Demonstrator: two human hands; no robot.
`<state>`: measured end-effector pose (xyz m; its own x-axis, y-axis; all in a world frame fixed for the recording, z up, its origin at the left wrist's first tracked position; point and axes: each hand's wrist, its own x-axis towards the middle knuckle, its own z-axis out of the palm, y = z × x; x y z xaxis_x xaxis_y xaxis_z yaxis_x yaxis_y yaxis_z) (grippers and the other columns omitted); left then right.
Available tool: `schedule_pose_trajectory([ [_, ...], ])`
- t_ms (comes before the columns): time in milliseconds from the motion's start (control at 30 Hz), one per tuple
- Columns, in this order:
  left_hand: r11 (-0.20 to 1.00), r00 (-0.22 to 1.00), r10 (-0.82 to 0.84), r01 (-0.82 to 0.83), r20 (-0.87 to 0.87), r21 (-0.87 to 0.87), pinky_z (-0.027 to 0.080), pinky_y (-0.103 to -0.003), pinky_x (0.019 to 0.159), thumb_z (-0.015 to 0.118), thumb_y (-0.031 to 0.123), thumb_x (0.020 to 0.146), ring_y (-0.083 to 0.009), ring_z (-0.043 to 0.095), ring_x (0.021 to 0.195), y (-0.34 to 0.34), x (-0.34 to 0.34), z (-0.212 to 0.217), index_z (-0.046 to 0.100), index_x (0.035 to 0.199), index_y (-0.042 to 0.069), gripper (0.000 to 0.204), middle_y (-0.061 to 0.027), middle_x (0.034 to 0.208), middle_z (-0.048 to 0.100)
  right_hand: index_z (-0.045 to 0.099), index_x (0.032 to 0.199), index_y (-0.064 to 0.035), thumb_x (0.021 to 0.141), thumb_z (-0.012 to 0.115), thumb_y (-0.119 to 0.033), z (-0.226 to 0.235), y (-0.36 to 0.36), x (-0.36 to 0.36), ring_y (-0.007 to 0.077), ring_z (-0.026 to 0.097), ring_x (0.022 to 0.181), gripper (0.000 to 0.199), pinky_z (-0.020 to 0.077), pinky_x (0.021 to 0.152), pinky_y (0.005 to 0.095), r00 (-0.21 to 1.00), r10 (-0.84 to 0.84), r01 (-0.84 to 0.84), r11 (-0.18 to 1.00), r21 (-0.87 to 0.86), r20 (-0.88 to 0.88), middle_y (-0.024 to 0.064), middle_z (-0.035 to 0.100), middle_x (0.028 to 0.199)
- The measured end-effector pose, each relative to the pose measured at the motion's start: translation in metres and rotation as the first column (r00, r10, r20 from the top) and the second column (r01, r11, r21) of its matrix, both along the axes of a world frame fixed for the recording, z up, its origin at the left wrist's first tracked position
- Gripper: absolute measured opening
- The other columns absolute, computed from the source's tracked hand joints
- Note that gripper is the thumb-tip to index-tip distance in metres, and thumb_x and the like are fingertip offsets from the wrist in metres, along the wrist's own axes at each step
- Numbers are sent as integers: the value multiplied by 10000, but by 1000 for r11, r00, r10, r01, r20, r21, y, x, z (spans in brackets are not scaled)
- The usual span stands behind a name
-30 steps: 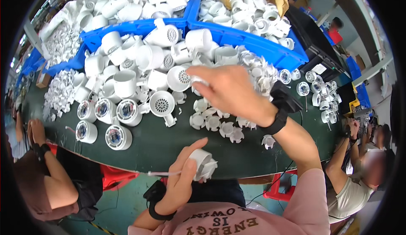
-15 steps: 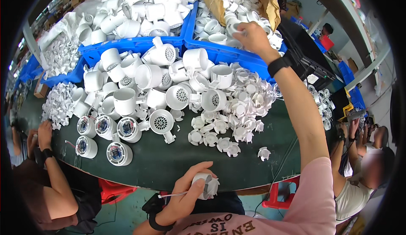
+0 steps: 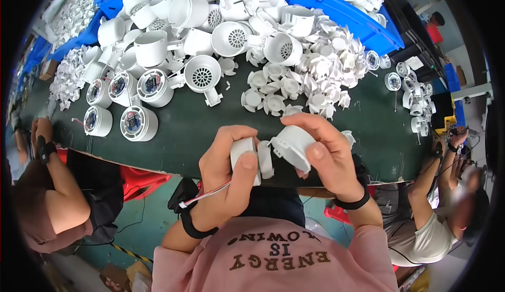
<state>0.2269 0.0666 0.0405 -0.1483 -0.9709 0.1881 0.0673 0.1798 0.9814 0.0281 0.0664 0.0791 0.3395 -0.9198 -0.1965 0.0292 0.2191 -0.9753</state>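
My left hand (image 3: pixel 223 163) is closed around a white round fan motor (image 3: pixel 243 154), whose thin wires (image 3: pixel 213 190) trail out below the thumb. A white fan wheel (image 3: pixel 265 160) sits on the motor's right side. My right hand (image 3: pixel 336 158) grips a white cup-shaped plastic cover (image 3: pixel 295 146), tilted, with small tabs along its rim. The cover's edge is close beside the fan wheel; I cannot tell whether they touch. Beyond my hands lies a heap of loose white fan wheels (image 3: pixel 331 55).
White housings with grilles (image 3: pixel 202 74) are piled on the dark green table (image 3: pixel 184 134). Several housings with circuit boards (image 3: pixel 139 123) stand front left. A blue bin (image 3: pixel 336 11) is at the back, small motors (image 3: pixel 415 95) at the right. Other people sit on both sides.
My right hand has come back from the far blue bin with a white cover in it. My left hand has raised the motor and fan wheel towards it. The view has tipped down.
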Motion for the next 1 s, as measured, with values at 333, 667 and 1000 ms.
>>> schedule_pose_trajectory([
  [333, 982, 990, -131, 122, 50, 144, 358, -255, 578, 387, 318, 969, -93, 452, 665, 5, -10, 6, 557, 976, -44, 400, -56, 732, 543, 487, 1114, -64, 745, 699, -4, -44, 20, -1, 307, 521, 1094, 430, 408, 931, 402, 995, -33, -37, 755, -654, -94, 229, 493, 1240],
  [667, 975, 982, -172, 159, 76, 157, 370, -256, 568, 371, 311, 976, -92, 458, 639, 6, -26, 5, 556, 957, -50, 406, -68, 746, 551, 497, 1113, -77, 748, 716, 6, -52, 33, 0, 307, 542, 1061, 433, 474, 855, 381, 994, -82, 12, 709, -705, -66, 234, 459, 1251],
  [1000, 984, 976, -172, 165, 134, 61, 395, -273, 562, 379, 291, 954, -131, 515, 638, 11, -34, 4, 542, 987, -51, 380, -100, 749, 579, 408, 1226, -40, 772, 678, -10, -52, 44, -2, 373, 436, 1205, 529, 363, 1002, 463, 973, -120, -62, 690, -721, -199, 252, 413, 1305],
])
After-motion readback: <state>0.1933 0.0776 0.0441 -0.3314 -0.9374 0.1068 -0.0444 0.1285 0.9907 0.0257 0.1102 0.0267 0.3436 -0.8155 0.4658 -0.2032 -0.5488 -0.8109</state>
